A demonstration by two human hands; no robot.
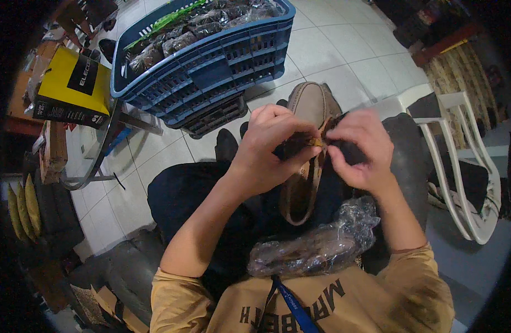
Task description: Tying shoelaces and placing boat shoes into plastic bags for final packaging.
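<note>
A tan suede shoe point(310, 105) lies lengthwise on my lap, toe pointing away from me. My left hand point(269, 145) and my right hand point(360, 149) meet over its middle, fingers pinched on the brown lace point(316, 142) and dark parts by the eyelets. Both hands cover the shoe's tongue area. A clear plastic bag point(316, 244) with another brown shoe inside rests against my belly, just below my wrists.
A blue plastic basket point(211, 66) full of bagged shoes stands ahead on a dark crate. A yellow and black box point(72, 86) sits on a glass table at left. A white plastic chair point(461, 166) is at right. White floor tiles lie around.
</note>
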